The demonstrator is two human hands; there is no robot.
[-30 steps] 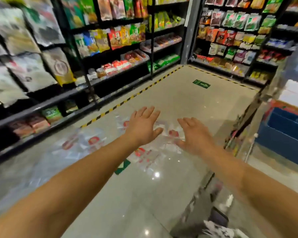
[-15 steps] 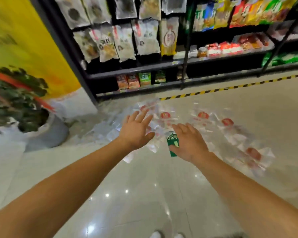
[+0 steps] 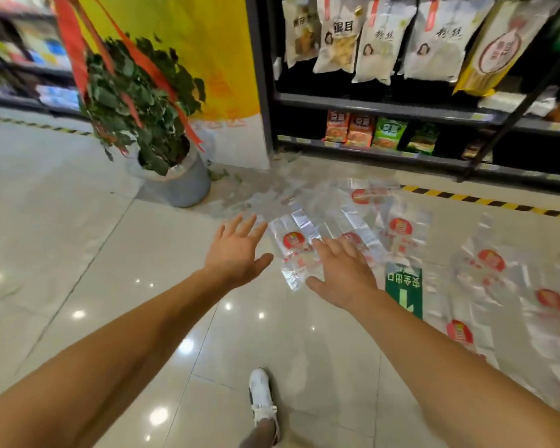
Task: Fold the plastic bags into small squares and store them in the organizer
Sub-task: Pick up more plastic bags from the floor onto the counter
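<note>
Reaching, both left hand (image 3: 236, 253) and right hand (image 3: 343, 273) spread and empty, toward nearest plastic bag (image 3: 296, 250) at twelve o'clock; next, probably pinching its edge.

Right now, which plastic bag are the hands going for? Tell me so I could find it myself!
Find the grey plant pot by the yellow wall, then look right along the shiny floor to the scattered clear bags. The nearest bag lies between the open left hand and open right hand. Unlike its neighbours, it sits at the pile's left edge, red round logo facing up, beside the green floor sticker.
</note>
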